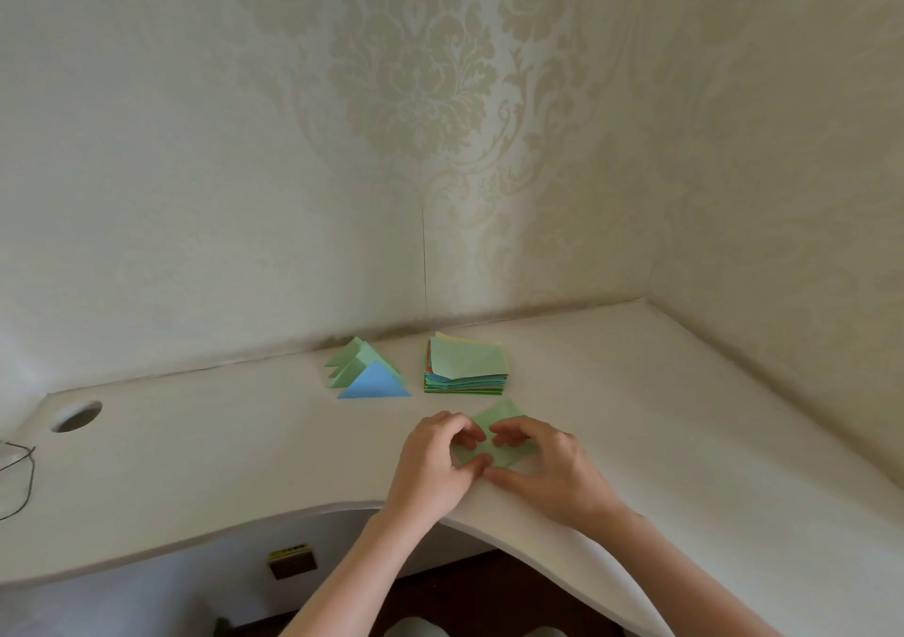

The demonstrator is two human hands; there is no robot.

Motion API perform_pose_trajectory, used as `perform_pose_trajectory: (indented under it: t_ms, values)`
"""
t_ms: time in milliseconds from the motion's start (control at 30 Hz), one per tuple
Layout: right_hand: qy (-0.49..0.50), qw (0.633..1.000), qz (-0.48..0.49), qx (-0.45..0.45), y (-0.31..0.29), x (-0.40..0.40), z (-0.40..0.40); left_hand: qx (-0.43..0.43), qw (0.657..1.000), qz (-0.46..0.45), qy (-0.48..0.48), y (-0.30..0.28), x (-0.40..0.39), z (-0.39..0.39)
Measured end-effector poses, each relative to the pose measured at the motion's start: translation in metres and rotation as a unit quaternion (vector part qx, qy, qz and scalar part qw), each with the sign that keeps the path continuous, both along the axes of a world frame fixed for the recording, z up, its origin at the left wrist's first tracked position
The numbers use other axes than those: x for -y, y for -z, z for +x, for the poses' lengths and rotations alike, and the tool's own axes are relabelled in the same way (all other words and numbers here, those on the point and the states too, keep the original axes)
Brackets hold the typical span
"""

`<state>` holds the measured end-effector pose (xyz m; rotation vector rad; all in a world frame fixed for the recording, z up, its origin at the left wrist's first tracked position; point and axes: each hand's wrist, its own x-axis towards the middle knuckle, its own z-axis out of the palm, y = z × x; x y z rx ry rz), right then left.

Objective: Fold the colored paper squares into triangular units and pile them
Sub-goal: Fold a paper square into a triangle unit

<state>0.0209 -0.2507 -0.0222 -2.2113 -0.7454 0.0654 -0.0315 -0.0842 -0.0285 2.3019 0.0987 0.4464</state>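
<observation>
Wallpaper [416,98], cream with pale damask pattern, filling upper two thirds of frame; vertical seam [424,264] near centre.

Desk [195,465], white, curved front edge, spanning lower half of frame from left edge to right edge; meets wall along its far side.

Left hand [433,465], lower centre of frame, fingers curled down onto left part of green paper square, thumb tip at its near edge; narrow pinching hold on that sheet.

Right hand [548,465], just right of the other, fingers curled onto right part of same sheet, thumb along its near edge; likewise holding the sheet.

Stack of paper squares [467,365], centre of frame, just beyond the hands; light green sheet on top, slightly askew, blue, green and orange edges showing below.

Pile of folded triangles [364,367], left of stack and apart from it; several light green units overlapping, one blue triangle [374,384] in front.

Green paper square [499,416], flat on desk under both hands, far corner pointing towards stack, mostly covered by fingers.

Round cable hole [77,416], left side of frame, in desk surface.

Dark cord [27,480], far left edge, looped on desk.

Small dark box [292,563], lower centre-left, under desk edge; details unclear.
</observation>
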Motion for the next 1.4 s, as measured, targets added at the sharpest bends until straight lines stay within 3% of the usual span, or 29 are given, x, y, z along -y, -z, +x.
perform_pose_trajectory:
  t_ms: [100, 267, 567, 733, 867, 1067, 1233, 1400]
  values:
    - [0.011, 1.000, 0.004, -0.018, 0.002, -0.001, 0.003, -0.030, 0.998, -0.059, -0.010, -0.004, -0.003, 0.003]
    - [0.041, 0.998, -0.030, 0.027, 0.005, -0.012, 0.004, -0.057, 0.993, -0.104, 0.021, -0.007, -0.015, 0.004]
    - [0.084, 0.993, -0.077, 0.036, 0.007, -0.024, -0.001, -0.073, 0.986, -0.055, 0.140, -0.010, -0.037, -0.009]
    - [0.057, 0.994, -0.095, 0.017, 0.001, -0.022, 0.002, -0.056, 0.990, 0.024, 0.127, -0.006, -0.035, -0.007]
    - [0.014, 0.998, -0.064, -0.024, -0.008, -0.012, 0.008, 0.019, 0.990, 0.096, 0.102, -0.005, -0.033, -0.003]
    - [0.002, 0.998, 0.010, 0.058, 0.002, -0.003, 0.004, 0.064, 0.981, 0.137, 0.120, -0.005, -0.029, -0.005]
    - [-0.032, 0.996, 0.014, 0.077, 0.008, 0.010, 0.001, 0.048, 0.987, 0.105, 0.109, -0.005, -0.027, -0.005]
    - [0.028, 0.991, -0.014, 0.133, 0.010, 0.002, 0.000, 0.005, 0.999, 0.025, 0.026, -0.003, -0.021, 0.001]
